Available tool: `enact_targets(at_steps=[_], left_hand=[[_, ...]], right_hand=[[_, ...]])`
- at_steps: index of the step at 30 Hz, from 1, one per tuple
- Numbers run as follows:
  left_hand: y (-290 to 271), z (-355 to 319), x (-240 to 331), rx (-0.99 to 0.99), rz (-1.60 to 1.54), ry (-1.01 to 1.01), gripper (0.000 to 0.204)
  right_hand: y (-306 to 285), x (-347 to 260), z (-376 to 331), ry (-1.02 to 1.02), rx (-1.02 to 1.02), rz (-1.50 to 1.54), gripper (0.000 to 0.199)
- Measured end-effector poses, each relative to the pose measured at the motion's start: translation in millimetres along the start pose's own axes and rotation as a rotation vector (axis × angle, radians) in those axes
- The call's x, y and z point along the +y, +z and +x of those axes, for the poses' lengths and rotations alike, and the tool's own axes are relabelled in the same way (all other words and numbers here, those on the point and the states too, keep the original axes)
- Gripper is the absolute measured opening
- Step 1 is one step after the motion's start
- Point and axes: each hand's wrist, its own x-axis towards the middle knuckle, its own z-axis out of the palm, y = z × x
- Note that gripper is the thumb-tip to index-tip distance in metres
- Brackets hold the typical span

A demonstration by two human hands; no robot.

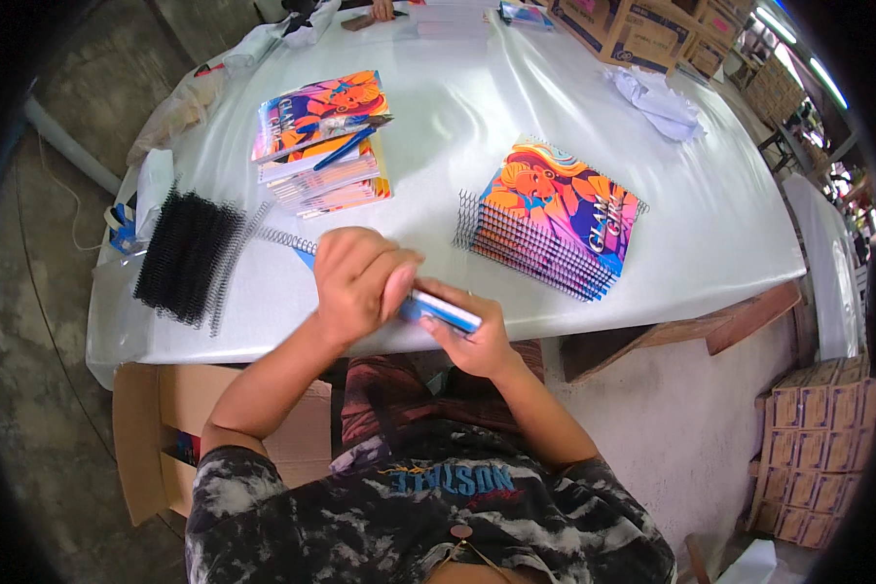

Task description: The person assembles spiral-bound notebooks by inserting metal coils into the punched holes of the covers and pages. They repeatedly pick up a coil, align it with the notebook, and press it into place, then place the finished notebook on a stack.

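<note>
A thin notebook (445, 311) with a blue cover and white page edges is held edge-up in front of me, over the table's near edge. My right hand (475, 336) is closed on its right end, thumb on the near face. My left hand (362, 277) forms a fist at the other end, with a dark spiral coil (288, 238) sticking out to its left. Whether the coil sits in the notebook's holes is hidden by the fingers. A bundle of black spiral coils (187, 255) lies left of my left hand.
Beyond my hands is a stack of colourful notebooks (321, 146) topped by a blue pen (345, 148). A fanned stack of coil-bound notebooks (555, 219) lies to the right. Cardboard boxes (642, 34) and crumpled white paper (657, 102) are farther back. A person's hand (383, 10) shows at the far edge.
</note>
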Motion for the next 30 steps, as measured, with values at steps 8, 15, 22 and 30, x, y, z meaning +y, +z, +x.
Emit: enact_targets(at_steps=[8,15,22,30], left_hand=[[-13,44,-10,0.465,0.042,0.207,0.035],[43,-83,4,0.039,-0.142,0.260,0.117],[24,-27,-3,0.160,0.100,0.166,0.125],[32,-26,-13,0.212,-0.083,0.271,0.100]], right_hand=[[3,-3,-1,0.112,-0.005,-0.022,0.031],[0,-4,3,-0.133,-0.023,-0.171,0.039],[12,6,2,-0.171,-0.074,-0.169,0.050],[7,5,2,-0.129,-0.121,-0.103,0.048]])
